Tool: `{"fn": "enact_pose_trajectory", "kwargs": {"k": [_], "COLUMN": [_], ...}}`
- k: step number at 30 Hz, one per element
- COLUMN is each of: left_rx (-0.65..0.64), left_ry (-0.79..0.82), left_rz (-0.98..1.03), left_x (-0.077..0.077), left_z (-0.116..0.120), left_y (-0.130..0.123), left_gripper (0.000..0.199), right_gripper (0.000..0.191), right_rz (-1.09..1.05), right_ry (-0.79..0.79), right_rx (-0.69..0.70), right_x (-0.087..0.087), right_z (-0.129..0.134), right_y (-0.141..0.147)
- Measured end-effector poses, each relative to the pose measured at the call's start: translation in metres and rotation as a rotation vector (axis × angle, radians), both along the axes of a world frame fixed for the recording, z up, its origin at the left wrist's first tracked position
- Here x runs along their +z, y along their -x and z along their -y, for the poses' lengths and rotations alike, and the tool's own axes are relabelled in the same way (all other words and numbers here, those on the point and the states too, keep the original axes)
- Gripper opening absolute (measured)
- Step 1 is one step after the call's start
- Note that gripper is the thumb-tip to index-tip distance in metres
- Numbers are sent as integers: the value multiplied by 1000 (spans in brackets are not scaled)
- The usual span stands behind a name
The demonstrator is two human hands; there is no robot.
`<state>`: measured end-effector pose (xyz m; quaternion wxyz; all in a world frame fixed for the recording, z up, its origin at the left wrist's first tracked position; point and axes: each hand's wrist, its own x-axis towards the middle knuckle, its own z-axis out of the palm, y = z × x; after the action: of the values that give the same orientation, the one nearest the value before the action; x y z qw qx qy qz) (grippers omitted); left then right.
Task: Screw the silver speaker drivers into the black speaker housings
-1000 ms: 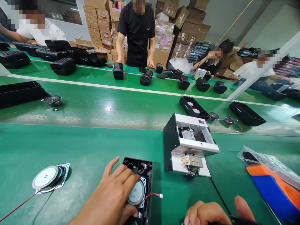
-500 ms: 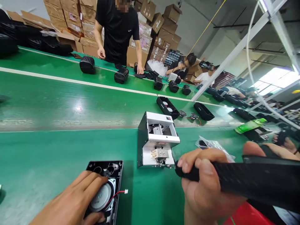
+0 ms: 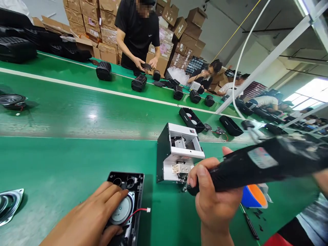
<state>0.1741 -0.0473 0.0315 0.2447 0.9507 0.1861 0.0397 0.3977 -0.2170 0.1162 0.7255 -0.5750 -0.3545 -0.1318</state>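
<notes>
My left hand (image 3: 94, 215) grips a round silver speaker (image 3: 122, 209) seated in a black housing (image 3: 140, 191) on the green bench. A red wire with a white plug hangs over the housing's right edge. My right hand (image 3: 215, 201) is wrapped round a black electric screwdriver (image 3: 241, 167), held sideways with its tip end to the left. That tip is beside the front of a silver and black screw feeder (image 3: 183, 150); whether they touch is hard to tell.
Loose speakers (image 3: 10, 205) lie at the left. Black housings (image 3: 192, 119) stand beyond the feeder. A blue and orange container (image 3: 255, 196) and a thin tool (image 3: 248, 222) are at the right. Across the belt, a person in black (image 3: 138, 34) handles a small dark part.
The view has shifted, and everything near me appears further right. The screwdriver's rear end has swung up, uncovering the blue and orange container. The person across has lifted a dark part.
</notes>
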Motion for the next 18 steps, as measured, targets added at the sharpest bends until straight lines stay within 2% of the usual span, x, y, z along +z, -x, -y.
{"fn": "enact_pose_trajectory", "kwargs": {"k": [3, 6, 7, 9, 10, 12, 15, 18], "left_rx": [-13, -16, -13, -8, -13, -24, -38, -62], "left_ry": [79, 156, 181, 217, 225, 233, 237, 197], "left_rz": [-76, -187, -214, -253, -262, -248, -189, -129], "left_x": [26, 53, 60, 69, 71, 72, 69, 64], "left_z": [6, 10, 11, 12, 13, 13, 14, 14], "left_y": [-9, -17, -19, -22, -22, -23, -22, -19], "left_gripper": [56, 59, 58, 53, 49, 46, 41, 40], "right_gripper": [50, 59, 58, 38, 28, 24, 50, 53], "right_rz": [-113, -140, -139, -123, -112, -96, -109, -114], "right_ry": [14, -101, -136, -169, -169, -163, -190, -164], "right_rx": [67, 103, 125, 202, 254, 349, 412, 423], "right_x": [3, 17, 22, 30, 32, 28, 12, -7], "right_z": [-1, -10, -14, -24, -30, -41, -56, -63], "right_y": [15, 32, 37, 46, 49, 56, 63, 66]}}
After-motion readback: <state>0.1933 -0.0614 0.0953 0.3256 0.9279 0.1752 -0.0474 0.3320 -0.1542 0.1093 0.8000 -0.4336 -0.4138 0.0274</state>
